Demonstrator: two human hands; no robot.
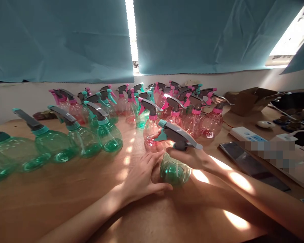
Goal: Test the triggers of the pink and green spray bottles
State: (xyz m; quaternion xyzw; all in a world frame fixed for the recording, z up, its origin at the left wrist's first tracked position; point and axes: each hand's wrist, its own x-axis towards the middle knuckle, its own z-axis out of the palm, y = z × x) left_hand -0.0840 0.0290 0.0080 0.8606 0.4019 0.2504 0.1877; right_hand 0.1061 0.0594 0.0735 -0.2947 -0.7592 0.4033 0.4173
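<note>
A green-tinted, see-through spray bottle [176, 170] with a grey and turquoise trigger head stands on the wooden table in front of me. My right hand [190, 155] is closed around its neck, just under the spray head; some of those fingers are hidden behind it. To the left of the bottle, my left hand [144, 173] is cupped with thumb and fingers apart, its fingertips close to the bottle's side. Whether they touch it I cannot tell. Just behind stands a pink spray bottle [152, 130].
Several green spray bottles [108, 136] line the left, with pink and green ones crowded at the back. On the right lie a dark phone [253, 165], a white power strip [245, 133] and a cardboard box [250, 101]. Blue cloth [66, 40] hangs behind.
</note>
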